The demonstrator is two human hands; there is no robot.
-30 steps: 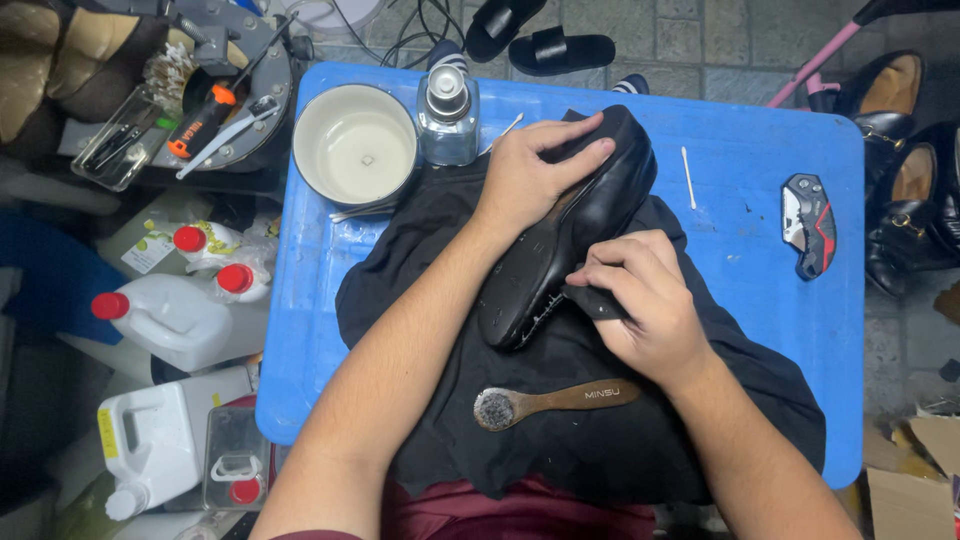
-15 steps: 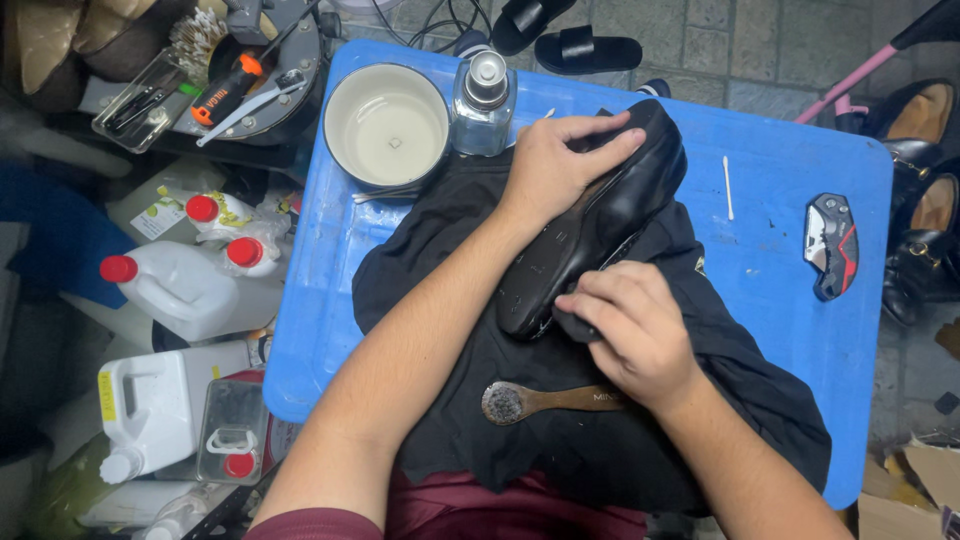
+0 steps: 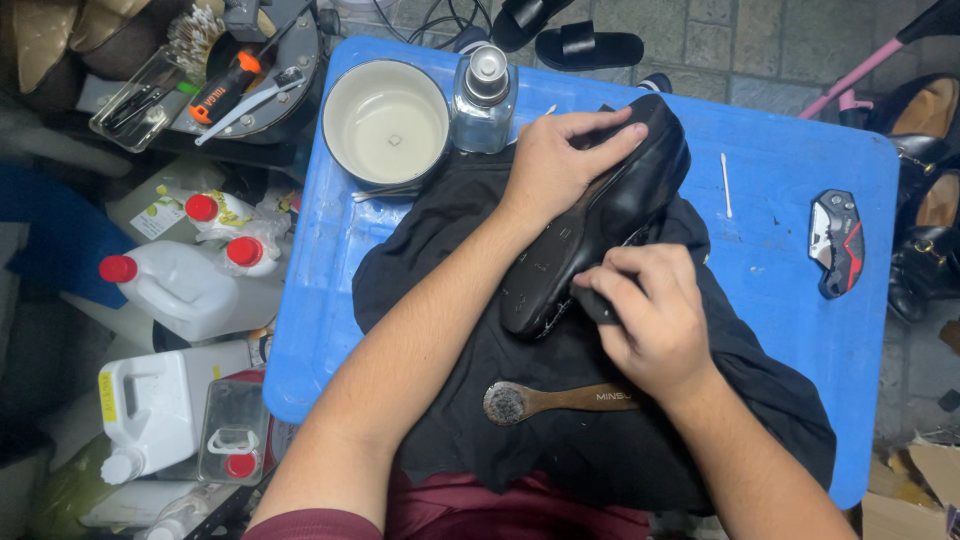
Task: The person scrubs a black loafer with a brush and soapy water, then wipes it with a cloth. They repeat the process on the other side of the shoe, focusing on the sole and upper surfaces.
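A black leather shoe (image 3: 600, 215) lies tipped on its side, sole showing, in the middle of a blue table (image 3: 780, 250), resting on a black cloth (image 3: 600, 440) that hangs over the near edge. The left hand (image 3: 560, 165) presses down on the toe end, fingers together and curved over the upper. The right hand (image 3: 650, 320) sits against the sole's edge, fingers clamped on a small dark rag (image 3: 596, 305).

Bare table shows to the right, where a cotton swab (image 3: 726, 185) and a folding utility knife (image 3: 838, 243) lie well apart from the shoe. A wooden-handled brush (image 3: 560, 398) lies on the cloth just below the right hand.

At the far left corner stands a white bowl (image 3: 386, 122), seemingly holding a little pale liquid, with a clear pump bottle (image 3: 484, 98) beside it. White jugs with red caps (image 3: 185, 290) crowd the floor to the left; black shoes (image 3: 920, 200) stand on the stone paving to the right.
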